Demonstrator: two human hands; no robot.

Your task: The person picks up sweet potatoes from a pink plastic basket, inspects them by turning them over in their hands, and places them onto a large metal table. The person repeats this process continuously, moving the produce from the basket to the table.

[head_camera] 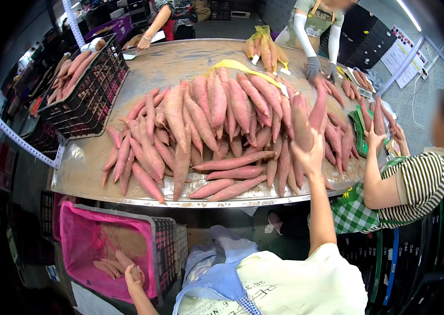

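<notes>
My left hand (135,275) is down inside a crate with a bright pink liner (76,252), its fingers around a sweet potato (124,259). Beside it in the liner lie a few more sweet potatoes (105,268). On the other side, my right hand (311,154) is raised over the table's near edge and grips a thick sweet potato (301,128). A second, upright sweet potato (318,106) leans against that one; whether my fingers hold it too is hard to see. A large heap of pink-skinned sweet potatoes (214,106) covers the middle of the worktable (84,169).
A black plastic crate of sweet potatoes (84,98) stands on the table's left end. Across the table are a yellow mesh bag (267,49) and a person with gloved hands (314,69). A co-worker at right (411,185) holds sweet potatoes by green packaging (359,132). Another person's arm (155,29) reaches in.
</notes>
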